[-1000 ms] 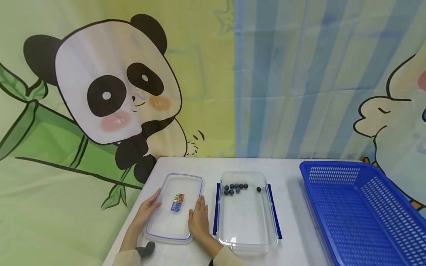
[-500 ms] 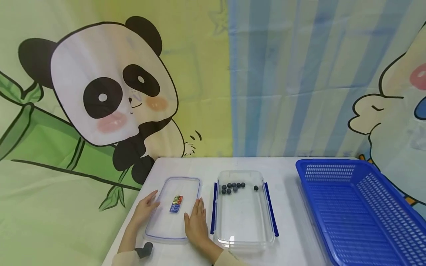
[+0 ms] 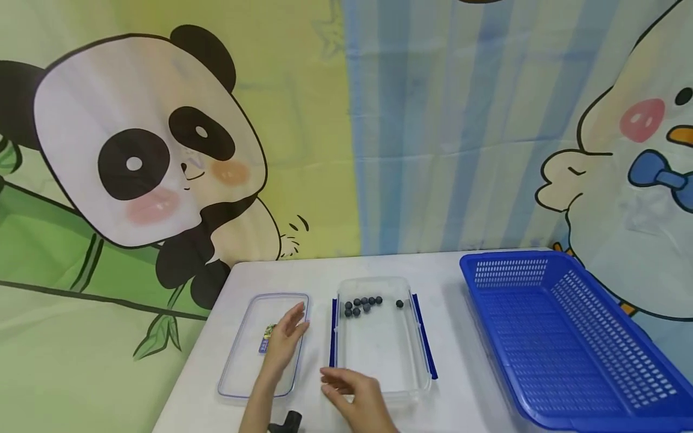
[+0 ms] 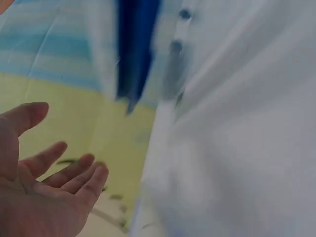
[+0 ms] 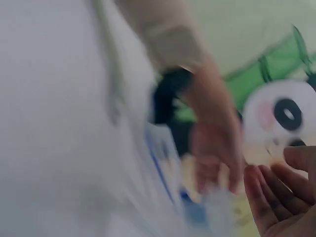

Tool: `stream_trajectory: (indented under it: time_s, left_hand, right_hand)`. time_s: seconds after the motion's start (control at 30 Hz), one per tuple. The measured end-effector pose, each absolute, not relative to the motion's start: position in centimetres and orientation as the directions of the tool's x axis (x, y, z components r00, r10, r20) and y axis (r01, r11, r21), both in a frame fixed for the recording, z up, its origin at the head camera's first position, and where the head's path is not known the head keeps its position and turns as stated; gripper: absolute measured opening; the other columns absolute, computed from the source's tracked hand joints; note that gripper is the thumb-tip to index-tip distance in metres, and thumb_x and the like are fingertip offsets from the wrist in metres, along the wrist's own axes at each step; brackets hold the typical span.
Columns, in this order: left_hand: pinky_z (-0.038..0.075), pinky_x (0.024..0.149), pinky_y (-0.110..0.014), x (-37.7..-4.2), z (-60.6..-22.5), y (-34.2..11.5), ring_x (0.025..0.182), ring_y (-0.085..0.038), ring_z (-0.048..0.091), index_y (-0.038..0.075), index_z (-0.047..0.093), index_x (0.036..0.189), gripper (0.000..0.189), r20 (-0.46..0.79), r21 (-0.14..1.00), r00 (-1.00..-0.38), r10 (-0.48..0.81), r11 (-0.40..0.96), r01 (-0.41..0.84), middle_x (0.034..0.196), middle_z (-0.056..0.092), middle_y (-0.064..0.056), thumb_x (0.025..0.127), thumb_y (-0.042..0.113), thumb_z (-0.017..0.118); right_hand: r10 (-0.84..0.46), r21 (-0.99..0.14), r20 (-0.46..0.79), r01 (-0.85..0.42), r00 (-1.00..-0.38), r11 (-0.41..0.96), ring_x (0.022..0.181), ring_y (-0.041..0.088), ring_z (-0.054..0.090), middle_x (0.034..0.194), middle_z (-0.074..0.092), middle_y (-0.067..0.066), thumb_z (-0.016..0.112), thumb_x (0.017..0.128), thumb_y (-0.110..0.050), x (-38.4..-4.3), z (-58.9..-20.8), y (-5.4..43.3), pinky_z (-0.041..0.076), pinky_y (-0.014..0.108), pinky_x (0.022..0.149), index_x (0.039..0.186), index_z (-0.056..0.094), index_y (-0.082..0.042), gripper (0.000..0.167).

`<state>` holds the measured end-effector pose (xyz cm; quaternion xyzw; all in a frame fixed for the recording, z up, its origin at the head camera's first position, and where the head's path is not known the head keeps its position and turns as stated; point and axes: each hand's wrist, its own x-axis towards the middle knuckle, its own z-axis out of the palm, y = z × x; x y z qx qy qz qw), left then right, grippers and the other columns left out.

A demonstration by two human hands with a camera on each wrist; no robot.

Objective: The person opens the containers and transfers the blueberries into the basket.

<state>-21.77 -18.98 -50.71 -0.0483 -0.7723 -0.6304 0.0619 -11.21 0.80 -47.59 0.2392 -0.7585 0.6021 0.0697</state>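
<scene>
My left hand (image 3: 287, 337) is held over the clear plastic lid (image 3: 238, 367), which has a purple-blue seal line and a small coloured label (image 3: 264, 344). Its fingers are loosely bent, with nothing in them; the hand partly hides the label. My right hand (image 3: 360, 397) hovers by the near left corner of a clear plastic box (image 3: 381, 349) with dark blue side latches (image 3: 425, 337). The thumb and fingers stand apart and hold nothing. Inside the box, several small dark balls (image 3: 366, 308) cluster at the far left, and one dark ball (image 3: 399, 304) sits apart to the right.
A large blue plastic basket (image 3: 574, 343) stands at the right of the white table (image 3: 449, 361). Behind rises a cloth backdrop (image 3: 303, 120) with a cartoon panda and a bird. Both wrist views are blurred.
Both hands have left the lid's sides. The left moved right over the lid, the right moved right and nearer to the box's front corner. The head view has turned right.
</scene>
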Motion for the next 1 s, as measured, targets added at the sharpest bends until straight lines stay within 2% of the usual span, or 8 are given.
stream_trajectory:
  time_s: [0.1,0.17,0.23,0.33,0.47,0.7,0.87,1.0]
  left_hand:
    - [0.031,0.107,-0.04,-21.9,-52.1,-16.5,0.132,-0.03,0.032,0.004,0.036,0.14,0.064,0.116,0.977,-0.993,0.022,0.178,0.118,0.143,0.036,-0.014,0.088,0.028,0.063]
    - [0.029,0.107,-0.039,-21.9,-52.8,-15.4,0.133,-0.032,0.028,0.004,0.032,0.142,0.067,0.099,0.985,-0.994,0.04,0.139,0.103,0.146,0.031,-0.015,0.088,0.028,0.063]
    - [0.029,0.107,-0.037,-21.9,-53.4,-14.8,0.133,-0.032,0.027,0.004,0.03,0.143,0.069,0.085,0.993,-0.994,0.062,0.081,0.09,0.147,0.028,-0.015,0.088,0.026,0.063]
    - [0.029,0.105,-0.028,-22.1,-54.0,-14.2,0.134,-0.031,0.026,0.002,0.028,0.143,0.068,0.079,0.997,-0.992,0.103,-0.014,0.078,0.148,0.026,-0.016,0.089,0.023,0.063]
    - [0.031,0.102,-0.019,-22.2,-54.5,-13.6,0.134,-0.029,0.025,0.001,0.027,0.143,0.067,0.076,0.992,-0.988,0.133,-0.107,0.062,0.149,0.024,-0.015,0.089,0.018,0.062]
    - [0.028,0.105,-0.021,-22.3,-54.6,-13.4,0.135,-0.027,0.023,-0.002,0.027,0.142,0.063,0.078,0.98,-0.99,0.12,-0.194,0.053,0.149,0.023,-0.014,0.09,0.009,0.06]
    - [0.029,0.104,-0.019,-22.1,-54.9,-13.2,0.135,-0.026,0.025,-0.002,0.029,0.142,0.062,0.071,0.983,-0.991,0.11,-0.176,0.051,0.149,0.025,-0.013,0.09,0.011,0.06]
    - [0.028,0.105,-0.021,-22.1,-55.1,-13.1,0.134,-0.026,0.026,-0.002,0.029,0.141,0.062,0.074,0.984,-0.992,0.105,-0.171,0.055,0.148,0.026,-0.013,0.09,0.012,0.061]
  right_hand:
    - [-0.21,-0.958,0.259,-0.278,-0.943,0.067,0.076,0.016,0.067,0.089,0.07,0.009,0.064,0.087,-0.016,-12.9,-45.9,3.9,0.058,0.027,0.067,0.101,0.067,0.001,0.023]
    - [-0.22,-0.99,0.141,-0.139,-0.965,-0.023,0.077,0.023,0.068,0.09,0.069,0.014,0.064,0.087,-0.013,-14.5,-45.1,5.9,0.058,0.031,0.069,0.102,0.065,0.007,0.025]
    - [-0.266,-0.995,0.032,-0.004,-0.964,-0.104,0.082,0.026,0.067,0.093,0.067,0.02,0.063,0.087,-0.01,-16.4,-44.7,7.8,0.057,0.034,0.073,0.105,0.061,0.013,0.029]
    - [-0.347,-0.983,-0.099,0.147,-0.933,-0.114,0.086,0.026,0.067,0.098,0.065,0.024,0.062,0.088,-0.008,-19.2,-43.8,9.8,0.056,0.035,0.078,0.111,0.057,0.016,0.034]
    - [-0.394,-0.975,-0.176,0.214,-0.902,-0.054,0.086,0.024,0.067,0.099,0.065,0.023,0.059,0.089,-0.005,-22.9,-42.3,10.7,0.055,0.035,0.081,0.114,0.055,0.016,0.033]
    - [-0.368,-0.944,-0.314,0.329,-0.875,0.025,0.083,0.024,0.068,0.091,0.068,0.018,0.062,0.084,0.004,-29.0,-43.2,8.6,0.055,0.034,0.079,0.107,0.062,0.011,0.024]
    - [-0.323,-0.924,-0.38,0.374,-0.867,0.082,0.082,0.027,0.068,0.091,0.068,0.021,0.063,0.08,0.01,-30.5,-46.5,6.8,0.054,0.039,0.083,0.102,0.065,0.011,0.022]
    - [-0.258,-0.916,-0.4,0.391,-0.879,0.089,0.078,0.026,0.068,0.089,0.067,0.023,0.063,0.078,0.014,-30.8,-48.6,5.8,0.056,0.037,0.078,0.101,0.064,0.014,0.023]
